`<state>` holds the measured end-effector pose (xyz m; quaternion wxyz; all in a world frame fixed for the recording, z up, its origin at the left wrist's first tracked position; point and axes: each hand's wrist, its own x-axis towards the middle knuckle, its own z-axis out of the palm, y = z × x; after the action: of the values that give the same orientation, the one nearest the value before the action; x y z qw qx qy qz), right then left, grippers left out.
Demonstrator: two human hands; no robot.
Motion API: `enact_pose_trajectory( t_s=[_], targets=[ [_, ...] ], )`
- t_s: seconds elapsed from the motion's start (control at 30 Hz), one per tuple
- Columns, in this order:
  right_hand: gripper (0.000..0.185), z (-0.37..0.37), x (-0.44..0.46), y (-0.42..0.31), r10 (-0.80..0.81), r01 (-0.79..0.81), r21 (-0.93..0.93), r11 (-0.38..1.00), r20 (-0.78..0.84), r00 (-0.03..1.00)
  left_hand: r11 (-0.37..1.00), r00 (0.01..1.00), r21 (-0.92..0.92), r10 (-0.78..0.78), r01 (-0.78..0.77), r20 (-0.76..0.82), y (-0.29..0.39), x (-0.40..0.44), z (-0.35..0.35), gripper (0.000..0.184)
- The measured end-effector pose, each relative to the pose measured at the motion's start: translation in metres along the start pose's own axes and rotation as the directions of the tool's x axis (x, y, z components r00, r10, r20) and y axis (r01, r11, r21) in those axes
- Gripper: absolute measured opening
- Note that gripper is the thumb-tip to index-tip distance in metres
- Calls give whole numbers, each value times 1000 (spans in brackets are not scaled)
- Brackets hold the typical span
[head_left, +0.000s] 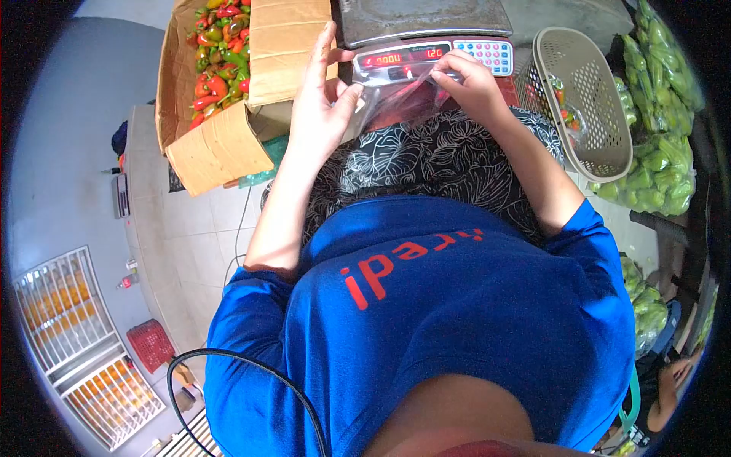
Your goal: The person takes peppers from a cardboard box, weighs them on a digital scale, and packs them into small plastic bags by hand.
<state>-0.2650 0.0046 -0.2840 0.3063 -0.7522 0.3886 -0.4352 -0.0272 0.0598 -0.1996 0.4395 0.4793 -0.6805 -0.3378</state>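
A clear plastic bag [400, 103] hangs in front of the scale's display. My right hand [468, 82] pinches its upper right edge. On the bag's other side, my left hand [327, 103] has its fingers spread, the thumb close to the bag's left edge; whether it touches the plastic is hard to tell. Behind both hands stands a digital scale [422, 19] with a metal plate, red lit digits and a keypad. Left of my left hand, an open cardboard box [293, 53] holds red and green peppers [221, 65].
A beige perforated basket [601, 107] with small bagged items stands at the right. Beyond it lie bags of green vegetables [659, 167]. A red basket [151, 344] is at the lower left. Part of another person [670, 388] shows at the lower right. A black cable crosses the lower left.
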Motion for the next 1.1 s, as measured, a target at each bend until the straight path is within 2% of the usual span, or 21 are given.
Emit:
enact_pose_trajectory(
  t_s=[0.27,0.37,0.47,0.57,0.67,0.97,1.07,1.1],
  targets=[
    [11,2,0,4,-44,44,-20,999,-10,999,993,999,-107,46,-48,-21,-8,1,4,87],
    [11,2,0,5,-60,59,-19,998,-14,998,999,999,-25,32,-32,-4,-6,-1,4,89],
    [11,2,0,5,-63,63,-26,998,-15,998,1000,1000,12,15,-15,11,-8,-3,4,89],
    [11,2,0,4,-63,63,-32,998,-9,998,997,996,-2,-82,83,40,-3,-3,5,89],
    [11,2,0,4,-56,56,-25,998,6,998,990,993,-82,-107,111,56,-9,-2,5,89],
    [11,2,0,3,-74,74,-26,997,2,997,994,998,-107,-23,30,63,-17,-2,6,87],
    [10,1,0,2,-83,83,-30,996,2,997,990,998,-136,-19,28,63,-18,-2,6,86],
    [10,1,0,2,-84,84,-28,996,1,996,980,998,-196,-35,43,48,-17,-2,7,85]
  ],
)
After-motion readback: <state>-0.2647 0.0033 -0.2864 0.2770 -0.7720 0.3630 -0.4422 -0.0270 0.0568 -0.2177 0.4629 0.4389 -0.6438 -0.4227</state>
